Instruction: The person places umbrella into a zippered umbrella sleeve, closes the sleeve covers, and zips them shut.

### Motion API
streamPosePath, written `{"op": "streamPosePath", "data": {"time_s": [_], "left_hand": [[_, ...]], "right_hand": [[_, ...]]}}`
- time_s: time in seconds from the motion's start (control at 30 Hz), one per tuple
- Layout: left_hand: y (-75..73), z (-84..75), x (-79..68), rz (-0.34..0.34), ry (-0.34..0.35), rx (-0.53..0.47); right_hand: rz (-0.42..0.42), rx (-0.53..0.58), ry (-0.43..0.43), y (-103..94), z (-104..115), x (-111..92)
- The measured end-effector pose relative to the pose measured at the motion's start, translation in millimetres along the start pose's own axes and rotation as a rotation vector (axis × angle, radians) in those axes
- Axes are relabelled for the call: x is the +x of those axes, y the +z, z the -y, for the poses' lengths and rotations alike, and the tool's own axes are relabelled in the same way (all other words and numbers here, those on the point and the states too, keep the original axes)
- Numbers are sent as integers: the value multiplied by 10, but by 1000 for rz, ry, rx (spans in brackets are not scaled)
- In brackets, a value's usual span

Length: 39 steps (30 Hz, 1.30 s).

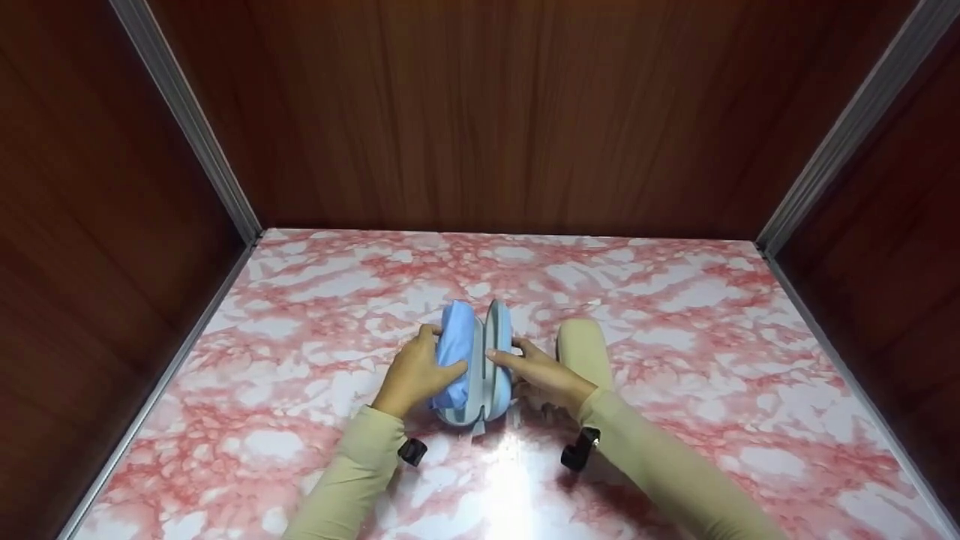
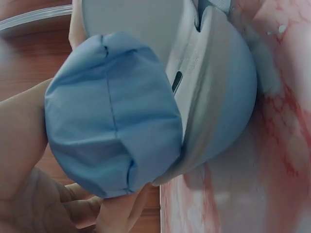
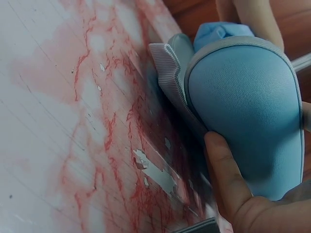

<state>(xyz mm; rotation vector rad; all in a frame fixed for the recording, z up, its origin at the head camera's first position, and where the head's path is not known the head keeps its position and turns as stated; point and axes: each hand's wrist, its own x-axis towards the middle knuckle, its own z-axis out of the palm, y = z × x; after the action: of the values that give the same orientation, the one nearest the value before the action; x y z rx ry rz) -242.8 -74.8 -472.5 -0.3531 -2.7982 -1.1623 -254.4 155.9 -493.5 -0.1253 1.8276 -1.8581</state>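
My left hand (image 1: 416,371) grips a compact folded umbrella (image 1: 456,334) in blue fabric, thumb on the near side and fingers round the far side. The umbrella lies lengthwise over the left half of an opened light-blue case (image 1: 504,322) with a grey lining. In the left wrist view the umbrella's rounded, seamed end (image 2: 112,116) faces the camera, touching or very near the case rim. My right hand (image 1: 544,371) holds the case's right half, thumb at the inner edge and fingers outside. That half's smooth outer shell (image 3: 243,97) fills much of the right wrist view.
A long beige case-like object (image 1: 585,349) lies just right of my right hand, partly behind the forearm. The table (image 1: 300,480) has a red-and-white marbled top. Dark wood panels (image 1: 480,112) stand at the back and both sides.
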Motion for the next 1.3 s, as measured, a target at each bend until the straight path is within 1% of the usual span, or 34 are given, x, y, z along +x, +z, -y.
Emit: {"op": "streamPosePath", "data": {"time_s": [0.13,0.37,0.57,0.77,0.9,1.0,1.13,1.3], "left_hand": [[59,-28,5,4,11,53],[153,-40,8,7,-23,102],[237,-33,5,-12,-11,155],[291,-48,-16,-30,-8,228],[280,-72,-11,-36,6,243],[247,-90,-8,-22,6,242],[191,-99,-8,3,-17,255],[124,-70,5,8,-36,249]], "right_hand": [[-9,-12,7,5,5,-2],[-22,-9,18,33,18,-7],[0,21,6,32,30,-5],[1,40,7,41,45,-4],[-18,27,14,44,45,1],[-33,7,11,44,37,3],[-41,-19,10,43,28,1],[-32,-23,5,39,27,-11]]}}
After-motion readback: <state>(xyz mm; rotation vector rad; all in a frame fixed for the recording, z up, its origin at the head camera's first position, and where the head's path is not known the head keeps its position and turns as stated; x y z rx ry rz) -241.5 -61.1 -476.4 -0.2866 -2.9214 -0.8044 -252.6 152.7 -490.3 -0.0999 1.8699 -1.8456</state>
